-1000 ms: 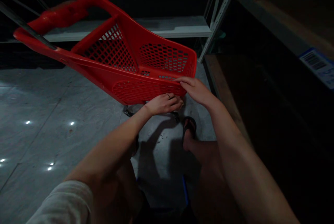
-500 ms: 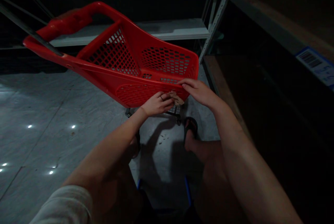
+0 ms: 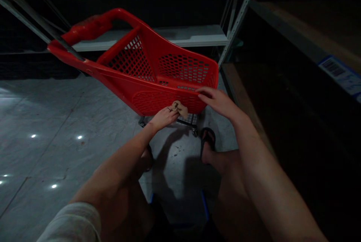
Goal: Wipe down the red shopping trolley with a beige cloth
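While the right hand (image 3: pixel 220 101) rests on the near rim of the red cart (image 3: pixel 158 101), fingers extended and close together, the left hand (image 3: pixel 163 118) pinches a tan cloth (image 3: pixel 180 108) against the lower edge of the near wall. Wiping appears to be mid-course. The dim light shows no boundary between cleaned and uncleaned areas, so the remaining portion cannot be told.

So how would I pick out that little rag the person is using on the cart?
Find the big red plastic cart in front of the grey shelves. On its near outer wall, just below the rim where the right hand rests, the left hand presses a small crumpled cloth. It is the only pale tan thing against all that red.
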Tool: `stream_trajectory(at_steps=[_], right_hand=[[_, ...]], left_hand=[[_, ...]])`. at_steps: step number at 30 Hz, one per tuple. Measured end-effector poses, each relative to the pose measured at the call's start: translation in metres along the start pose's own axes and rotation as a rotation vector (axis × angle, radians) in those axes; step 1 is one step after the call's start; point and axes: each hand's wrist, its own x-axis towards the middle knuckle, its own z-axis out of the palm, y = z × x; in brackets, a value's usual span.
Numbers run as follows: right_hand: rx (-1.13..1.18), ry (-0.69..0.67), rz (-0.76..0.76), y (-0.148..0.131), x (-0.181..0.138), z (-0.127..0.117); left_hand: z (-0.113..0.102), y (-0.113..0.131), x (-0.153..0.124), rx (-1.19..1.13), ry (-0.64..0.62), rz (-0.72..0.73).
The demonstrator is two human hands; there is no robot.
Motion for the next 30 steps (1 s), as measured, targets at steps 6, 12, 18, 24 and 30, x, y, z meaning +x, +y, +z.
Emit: stream_trajectory(at_steps=[6,12,18,24,30], right_hand=[[-0.154,0.106,-0.05,-0.036,0.011,0.03],[-0.258,0.072,0.032,-0.045,0.021,0.046],[-0.308,0.045,-0.011,-0.036,0.019,0.043],[-0.333,0.044,0.033,-0.036,0.025,0.043],[-0.366,0.004,0.031,-0.04,0.023,0.04]], left_hand=[[-0.044,-0.007,0.009,-0.025,0.373,-0.281],[-0.012,-0.002,0.011,0.005,0.245,-0.065],[-0.002,-0.018,-0.012,0.071,-0.02,0.084],[-0.042,-0.046,-0.011,0.072,0.31,-0.211],[-0.043,-0.038,-0.008,0.039,0.438,-0.432]])
